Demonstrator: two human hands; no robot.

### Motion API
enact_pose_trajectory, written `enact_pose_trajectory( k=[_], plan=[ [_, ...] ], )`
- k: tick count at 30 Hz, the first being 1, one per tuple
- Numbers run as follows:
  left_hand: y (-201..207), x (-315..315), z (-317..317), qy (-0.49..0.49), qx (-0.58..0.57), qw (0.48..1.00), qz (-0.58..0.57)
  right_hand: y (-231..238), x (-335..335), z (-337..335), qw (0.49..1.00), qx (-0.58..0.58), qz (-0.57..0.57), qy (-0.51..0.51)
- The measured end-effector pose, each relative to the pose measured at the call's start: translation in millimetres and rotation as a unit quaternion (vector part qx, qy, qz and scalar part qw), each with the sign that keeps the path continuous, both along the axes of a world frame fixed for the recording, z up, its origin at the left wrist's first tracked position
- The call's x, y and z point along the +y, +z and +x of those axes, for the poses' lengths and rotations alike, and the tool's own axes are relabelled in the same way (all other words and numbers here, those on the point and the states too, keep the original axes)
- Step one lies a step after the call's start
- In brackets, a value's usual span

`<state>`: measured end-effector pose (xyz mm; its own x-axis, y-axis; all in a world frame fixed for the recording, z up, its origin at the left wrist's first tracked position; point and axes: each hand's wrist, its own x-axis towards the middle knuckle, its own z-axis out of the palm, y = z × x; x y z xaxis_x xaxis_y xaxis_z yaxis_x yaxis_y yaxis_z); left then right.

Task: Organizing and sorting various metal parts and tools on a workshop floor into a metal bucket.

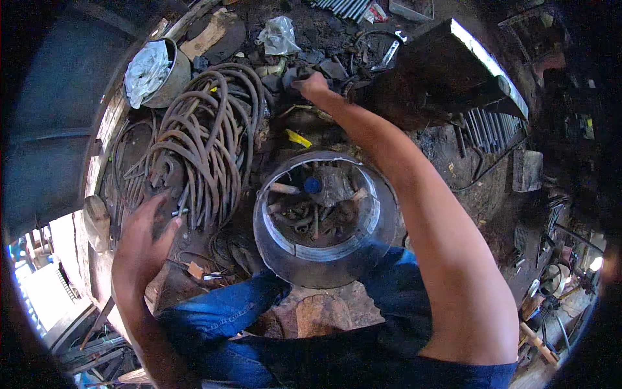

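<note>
ideally, the right hand (313, 87), its grip unclear, reaches gently among the dark scraps (334, 69) while the left hand (142, 243), spread wide, avoids snagging the bent rods (206, 133).

no legible lettering (the reddish packet (375, 13) too small to tell)
</note>
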<state>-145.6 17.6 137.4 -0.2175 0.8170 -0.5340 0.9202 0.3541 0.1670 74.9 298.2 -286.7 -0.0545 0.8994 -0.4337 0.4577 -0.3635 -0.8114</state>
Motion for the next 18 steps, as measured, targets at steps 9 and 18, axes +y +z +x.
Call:
enact_pose_trajectory(
  k=[9,18],
  plan=[
    [-4.8,9.0,2.9,-0.028,-0.062,0.997,0.026,90.3,5.1,96.1,0.986,0.138,-0.084,-0.031],
    [0.5,3.2,4.0,-0.028,-0.053,0.997,0.043,237.0,-19.4,123.3,0.815,0.449,-0.171,0.324]
  ],
)
